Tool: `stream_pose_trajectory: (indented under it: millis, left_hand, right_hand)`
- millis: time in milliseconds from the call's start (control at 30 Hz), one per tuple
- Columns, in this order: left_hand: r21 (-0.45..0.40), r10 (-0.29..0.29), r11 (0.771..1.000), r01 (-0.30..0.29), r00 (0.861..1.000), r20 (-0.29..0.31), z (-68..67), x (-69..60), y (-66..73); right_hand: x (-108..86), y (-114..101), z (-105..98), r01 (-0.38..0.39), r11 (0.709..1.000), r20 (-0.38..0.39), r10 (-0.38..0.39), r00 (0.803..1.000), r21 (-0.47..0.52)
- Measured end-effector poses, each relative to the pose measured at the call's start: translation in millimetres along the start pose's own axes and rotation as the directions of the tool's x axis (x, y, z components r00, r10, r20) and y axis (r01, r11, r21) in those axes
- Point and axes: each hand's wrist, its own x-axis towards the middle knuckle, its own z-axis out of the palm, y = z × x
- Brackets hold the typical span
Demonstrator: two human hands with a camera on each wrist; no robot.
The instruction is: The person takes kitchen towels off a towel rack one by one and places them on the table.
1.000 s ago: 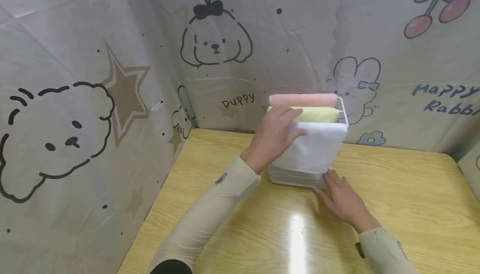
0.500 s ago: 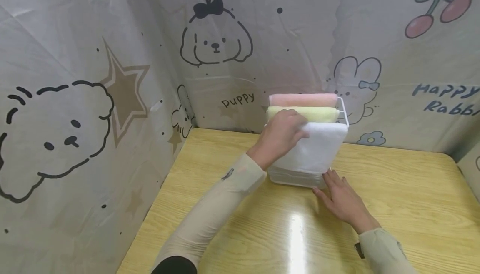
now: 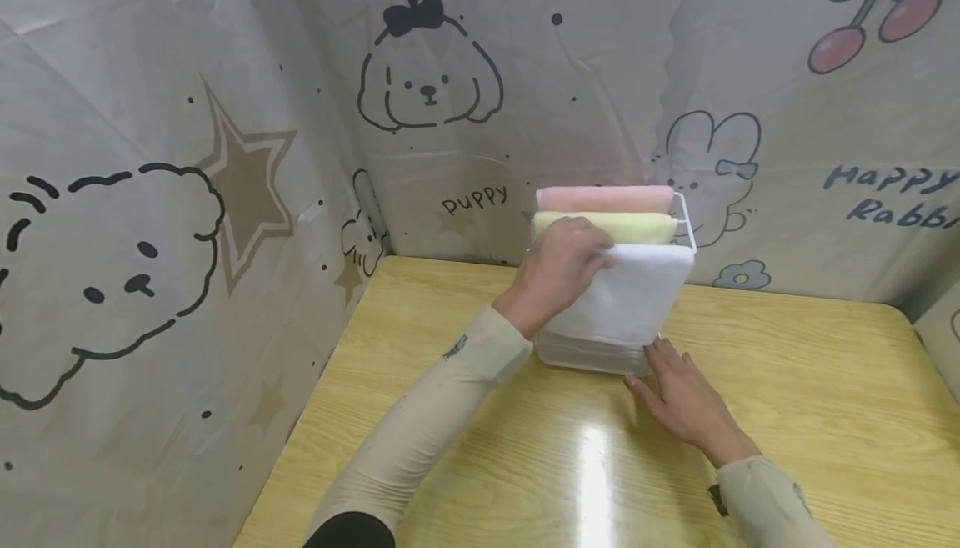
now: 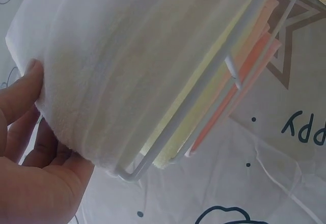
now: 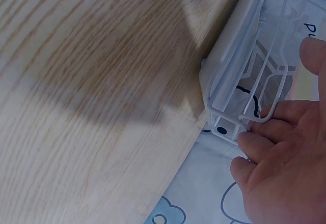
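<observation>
A white wire rack (image 3: 687, 227) with a clear tray-like base (image 3: 592, 356) stands on the table, carrying three hanging towels. Foremost is a white towel (image 3: 633, 298); behind it hang a yellow towel (image 3: 648, 228) and a pink towel (image 3: 607, 198). My left hand (image 3: 558, 264) pinches the white towel near its upper left corner, thumb in front; in the left wrist view the fingers (image 4: 48, 142) lie partly hidden at the cloth's edge. Low on the right, my right hand (image 3: 693, 406) touches the rack's front corner with fairly extended fingers, its thumb (image 5: 313, 56) held apart.
The wood-grain table (image 3: 810, 381) extends around the rack. Behind and to the left rises a printed cloth backdrop (image 3: 465, 156) with cartoon animals, close behind the rack.
My left hand has shifted slightly right, and its spread fingers have drawn together on the white towel's top edge. The right hand has stayed at the rack's corner.
</observation>
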Motion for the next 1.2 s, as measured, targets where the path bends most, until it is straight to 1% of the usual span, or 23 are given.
stream_pose_trajectory:
  millis: [233,467,667,867,1033,1200]
  left_hand:
    - [-0.009,0.007,1.0,-0.007,1.0,-0.022,0.8,0.7,0.0]
    - [-0.011,-0.011,1.0,0.011,0.999,-0.035,-1.1,0.6,0.5]
    - [-0.046,-0.015,0.999,0.013,0.999,-0.049,-5.2,1.6,2.4]
    - [-0.043,-0.015,0.999,0.012,0.998,-0.062,-12.3,5.5,4.8]
    - [-0.031,-0.021,0.999,0.019,0.998,-0.061,-20.2,8.5,6.7]
    - [-0.078,-0.005,0.997,-0.001,0.997,-0.083,-28.6,10.2,7.9]
  right_hand:
    - [-0.9,1.6,1.7,0.001,1.0,-0.004,-0.001,1.0,0.001]
    - [-1.3,1.3,1.9,-0.002,1.0,-0.002,0.002,1.0,0.002]
    - [-1.0,0.9,2.2,0.002,1.0,-0.007,-0.002,1.0,0.001]
    - [-1.1,0.8,2.8,-0.008,1.0,0.0,0.008,1.0,0.005]
    - [-2.3,1.1,2.7,-0.018,1.0,0.009,0.018,1.0,0.001]
    - [-2.9,2.3,3.1,-0.013,1.0,0.001,0.013,1.0,0.003]
